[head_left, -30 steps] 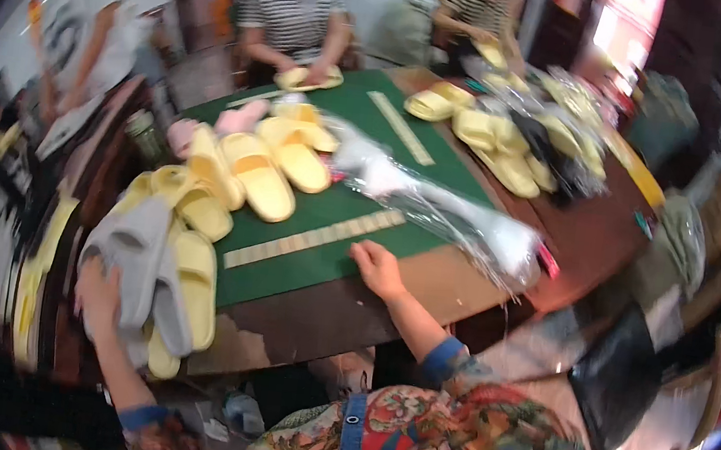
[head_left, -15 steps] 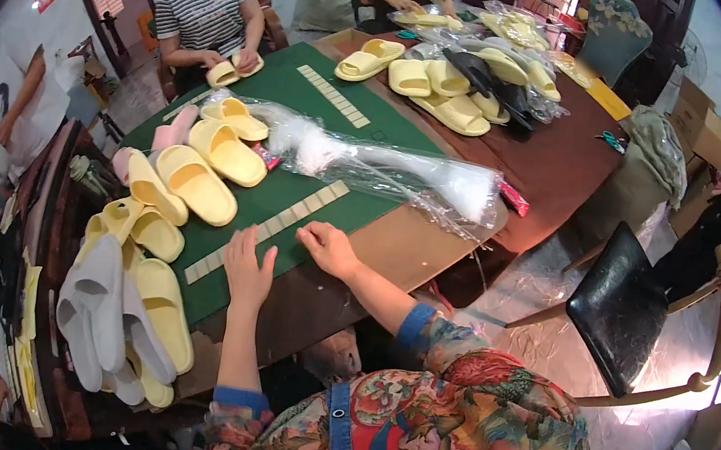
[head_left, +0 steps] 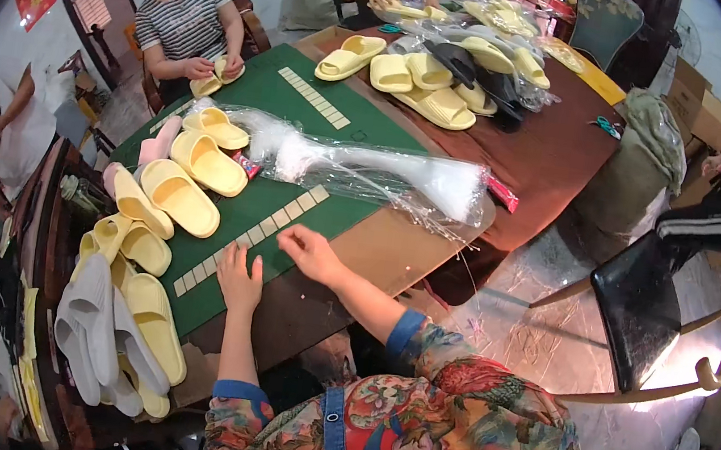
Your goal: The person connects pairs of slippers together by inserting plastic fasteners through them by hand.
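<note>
A slanting row of small cream tiles lies on the green tabletop before me. My left hand rests at the near side of the row, its fingers stretched out and the thumb apart; nothing shows in it. To its right, my right hand hovers close to the tiles with fingers curled together. Whatever those fingers might hold is hidden. Beyond the row lies a clear plastic bag with white stuff inside. Yellow slippers line the left side, with grey slippers nearer me.
Across the table a person in a striped top handles a yellow slipper. Another tile row lies farther off. More slippers and plastic bags are heaped at the back right. A black chair stands on the right.
The view has shifted slightly. Both hands stay by the tile row, my right fingers reaching a little more toward it. At the right edge, more of a person in dark trousers shows behind the chair.
</note>
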A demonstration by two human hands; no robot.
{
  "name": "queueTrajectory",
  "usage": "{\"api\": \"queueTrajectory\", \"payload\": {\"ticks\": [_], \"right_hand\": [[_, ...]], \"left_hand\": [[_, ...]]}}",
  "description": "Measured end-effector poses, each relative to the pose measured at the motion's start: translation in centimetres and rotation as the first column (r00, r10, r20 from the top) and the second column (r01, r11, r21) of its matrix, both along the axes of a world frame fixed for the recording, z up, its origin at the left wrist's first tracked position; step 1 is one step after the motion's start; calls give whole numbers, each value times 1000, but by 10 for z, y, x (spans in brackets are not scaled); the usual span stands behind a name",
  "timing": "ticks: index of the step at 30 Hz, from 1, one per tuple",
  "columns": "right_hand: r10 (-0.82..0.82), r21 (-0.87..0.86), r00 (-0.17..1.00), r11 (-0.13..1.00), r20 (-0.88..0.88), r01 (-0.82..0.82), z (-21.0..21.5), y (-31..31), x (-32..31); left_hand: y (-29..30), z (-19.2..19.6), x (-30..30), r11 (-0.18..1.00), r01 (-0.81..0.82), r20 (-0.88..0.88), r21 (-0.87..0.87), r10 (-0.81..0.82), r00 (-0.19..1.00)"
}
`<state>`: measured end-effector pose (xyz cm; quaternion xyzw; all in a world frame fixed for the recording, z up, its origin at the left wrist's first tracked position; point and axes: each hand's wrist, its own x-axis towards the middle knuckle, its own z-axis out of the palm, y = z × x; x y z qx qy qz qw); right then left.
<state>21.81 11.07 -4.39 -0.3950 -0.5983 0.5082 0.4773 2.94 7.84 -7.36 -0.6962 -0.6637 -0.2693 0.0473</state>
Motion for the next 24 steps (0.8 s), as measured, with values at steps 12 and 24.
{"api": "queueTrajectory", "payload": {"ticks": [12, 24], "right_hand": [[-318, -454, 565, 884, -761, -114, 59, 170, 193], [-530, -435, 509, 848, -678, 304, 27, 355, 221]], "left_hand": [[-3, 2, -2, 1000, -15, 26, -10, 15, 1000], [-3, 12, 2, 1000, -30, 75, 6, 30, 997]]}}
